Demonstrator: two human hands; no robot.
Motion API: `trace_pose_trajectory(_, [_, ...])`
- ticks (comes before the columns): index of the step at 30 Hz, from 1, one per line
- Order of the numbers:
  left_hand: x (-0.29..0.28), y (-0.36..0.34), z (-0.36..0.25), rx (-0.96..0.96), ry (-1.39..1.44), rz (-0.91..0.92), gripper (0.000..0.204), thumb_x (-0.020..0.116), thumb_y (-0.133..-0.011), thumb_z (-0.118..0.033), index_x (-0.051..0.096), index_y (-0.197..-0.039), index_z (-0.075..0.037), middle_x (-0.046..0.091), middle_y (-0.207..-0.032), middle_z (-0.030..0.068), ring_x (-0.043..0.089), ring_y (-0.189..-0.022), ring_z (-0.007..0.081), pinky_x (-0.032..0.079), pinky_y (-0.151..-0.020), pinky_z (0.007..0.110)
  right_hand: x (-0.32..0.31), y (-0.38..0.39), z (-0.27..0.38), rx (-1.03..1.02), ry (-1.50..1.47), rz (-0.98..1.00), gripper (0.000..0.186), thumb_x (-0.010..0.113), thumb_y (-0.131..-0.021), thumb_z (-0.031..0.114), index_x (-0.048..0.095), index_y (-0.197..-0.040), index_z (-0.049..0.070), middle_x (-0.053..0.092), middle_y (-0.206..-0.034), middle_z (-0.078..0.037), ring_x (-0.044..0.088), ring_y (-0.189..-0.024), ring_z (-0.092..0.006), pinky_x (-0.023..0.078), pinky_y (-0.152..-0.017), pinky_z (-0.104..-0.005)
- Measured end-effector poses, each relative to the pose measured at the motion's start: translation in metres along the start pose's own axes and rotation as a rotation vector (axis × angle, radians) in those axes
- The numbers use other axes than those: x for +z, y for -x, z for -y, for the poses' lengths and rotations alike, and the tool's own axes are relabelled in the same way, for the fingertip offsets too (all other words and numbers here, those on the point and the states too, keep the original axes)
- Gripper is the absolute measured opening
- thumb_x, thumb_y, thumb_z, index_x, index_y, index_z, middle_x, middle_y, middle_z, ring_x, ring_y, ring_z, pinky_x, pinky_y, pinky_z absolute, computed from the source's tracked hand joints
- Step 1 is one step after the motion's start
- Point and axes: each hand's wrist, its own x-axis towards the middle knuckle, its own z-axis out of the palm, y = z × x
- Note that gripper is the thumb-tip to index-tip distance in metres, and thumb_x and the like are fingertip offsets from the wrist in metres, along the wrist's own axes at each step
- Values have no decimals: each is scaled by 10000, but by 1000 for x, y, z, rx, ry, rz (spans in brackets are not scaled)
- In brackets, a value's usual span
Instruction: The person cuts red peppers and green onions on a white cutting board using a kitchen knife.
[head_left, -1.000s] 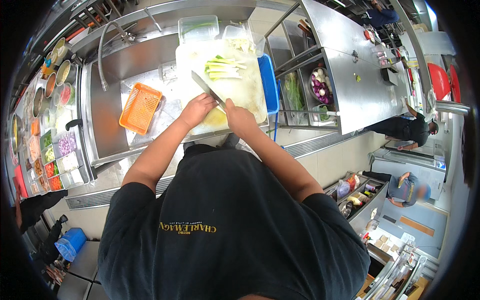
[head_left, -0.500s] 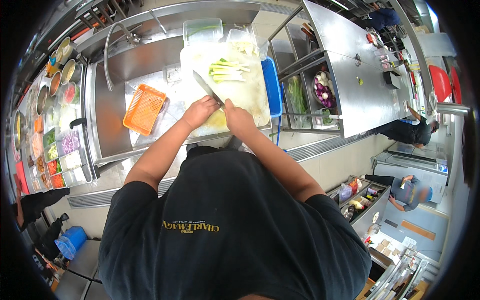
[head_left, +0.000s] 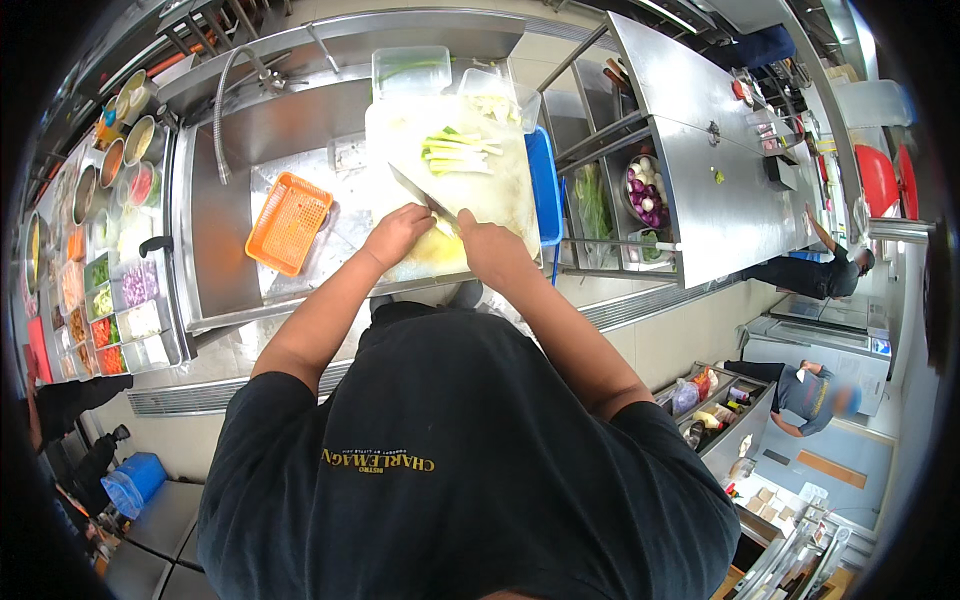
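Note:
My right hand (head_left: 492, 250) is closed around the handle of a kitchen knife (head_left: 414, 188), whose blade slants away to the far left over the pale cutting board (head_left: 512, 205). Close to the blade, my left hand (head_left: 397, 236) rests with fingers bent and pressed together; what sits under them is hidden. Some pale yellowish bits lie on the board between the two hands. Farther back on the board lies a pile of pale green and white stalks (head_left: 462, 154). Chopped pale pieces (head_left: 492, 106) are heaped near the board's far right corner.
An orange basket (head_left: 289, 222) sits in the steel sink left of the board. Clear plastic tubs (head_left: 411, 70) stand behind it, a blue bin (head_left: 541, 185) at its right. Right of that, a shelf holds a bowl of onions (head_left: 646, 190). Ingredient trays (head_left: 140, 284) line the far left.
The knife and my right hand have shifted slightly toward me and to the right. My left hand stays near the blade. A person in the background at right has changed posture.

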Motion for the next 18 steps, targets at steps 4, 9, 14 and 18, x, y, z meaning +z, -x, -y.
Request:
trace_pose_trajectory(4, [1, 2, 2, 10, -4, -33, 270, 682, -928, -71, 800, -1167, -35, 771, -1232, 105, 734, -1171, 282, 627, -1004, 394, 16, -16, 7, -35, -32, -16, 177, 532, -1061, 85, 515, -1223, 18, 775, -902, -275, 787, -872, -475, 623, -786, -581])
trace_pose_trajectory(9, [4, 5, 4, 13, -35, -10, 257, 667, -929, -79, 796, -1148, -45, 769, -1219, 81, 725, -1167, 263, 623, -1004, 391, 21, -24, 7, -6, -63, -50, 149, 516, -1075, 79, 518, -1213, 22, 774, -903, -275, 785, -873, -478, 616, -787, -589])
trace_pose_trajectory(14, [6, 5, 7, 63, -55, -20, 253, 671, -929, -87, 796, -1146, -49, 774, -1198, 78, 732, -1143, 267, 625, -998, 389, 21, -20, 8, -9, -119, -65, 187, 514, -1162, 216, 491, -1189, 33, 760, -891, -274, 751, -862, -517, 572, -769, -637])
trace_pose_trajectory(18, [4, 3, 8, 48, -45, -2, 244, 676, -931, -95, 796, -1138, -49, 776, -1186, 74, 736, -1130, 266, 627, -989, 382, 24, -21, 9, 5, -100, -56, 187, 524, -1158, 213, 490, -1194, 32, 763, -905, -284, 752, -870, -519, 573, -771, -638])
